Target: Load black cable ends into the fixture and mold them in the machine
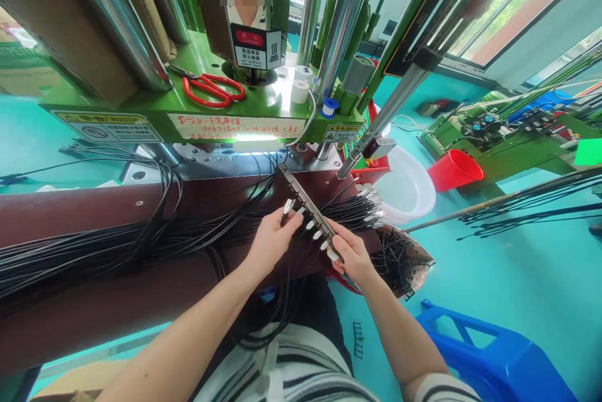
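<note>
My left hand [273,240] pinches a black cable with a metal plug [287,207] at its tip, held against a long dark fixture bar [301,198]. My right hand [352,256] grips the near end of that bar. Several metal plugs sit in a row along the bar's side. A thick bundle of black cables [117,245] lies across the brown worktop [94,308] to the left. More cable ends with metal plugs [371,211] fan out to the right of the bar.
A green moulding machine [197,110] with chrome columns stands behind the worktop; red scissors [211,89] lie on it. A person stands beyond it. To the right are a white basin [409,192], a red cup [454,170], a blue stool [489,358] and a teal floor.
</note>
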The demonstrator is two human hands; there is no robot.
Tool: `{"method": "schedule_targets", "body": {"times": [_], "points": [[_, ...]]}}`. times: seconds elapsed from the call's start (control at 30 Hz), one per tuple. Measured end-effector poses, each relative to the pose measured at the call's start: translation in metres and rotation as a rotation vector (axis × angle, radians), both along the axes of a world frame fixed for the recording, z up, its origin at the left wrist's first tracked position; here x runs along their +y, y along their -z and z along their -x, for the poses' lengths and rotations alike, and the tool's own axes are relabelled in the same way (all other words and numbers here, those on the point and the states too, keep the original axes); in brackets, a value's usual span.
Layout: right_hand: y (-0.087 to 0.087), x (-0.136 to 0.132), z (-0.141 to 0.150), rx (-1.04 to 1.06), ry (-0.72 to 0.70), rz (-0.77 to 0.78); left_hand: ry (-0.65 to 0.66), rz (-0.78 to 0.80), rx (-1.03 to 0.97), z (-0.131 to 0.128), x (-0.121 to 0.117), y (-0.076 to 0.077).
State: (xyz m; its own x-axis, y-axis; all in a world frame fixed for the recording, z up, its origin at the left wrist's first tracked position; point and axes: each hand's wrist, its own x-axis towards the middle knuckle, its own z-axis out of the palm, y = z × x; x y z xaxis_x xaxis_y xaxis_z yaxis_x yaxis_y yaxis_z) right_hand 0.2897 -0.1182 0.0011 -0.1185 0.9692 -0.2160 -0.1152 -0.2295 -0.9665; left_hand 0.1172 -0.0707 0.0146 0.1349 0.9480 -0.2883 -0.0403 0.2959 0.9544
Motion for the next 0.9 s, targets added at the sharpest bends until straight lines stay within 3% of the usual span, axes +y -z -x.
{"method": "schedule_targets", "body": {"times": [0.17, 0.37, 0.53, 0.67, 0.77, 0.9], "points": [[0.001, 0.001, -0.002, -0.036, -0.036, -0.009, 0.052, 0.127, -0.152, 0.001, 0.001, -0.003], [0.001, 0.0, 0.001, -0.142, -0.082, -0.062, 0.04, 0.123, -0.137, 0.002, 0.002, -0.004], [-0.003, 0.0, 0.003, -0.058, -0.023, -0.007, 0.02, -0.081, 0.014, 0.002, 0.001, -0.006], [0.0, 0.001, -0.001, 0.045, 0.03, -0.007, -0.172, -0.292, 0.112, 0.007, 0.0, -0.005], [0.003, 0.001, -0.004, 0.068, 0.028, -0.014, -0.25, -0.252, 0.034, 0.01, 0.0, -0.002], [0.003, 0.002, -0.004, 0.03, -0.001, -0.007, -0.147, -0.212, 0.045, 0.01, 0.002, 0.001]]}}
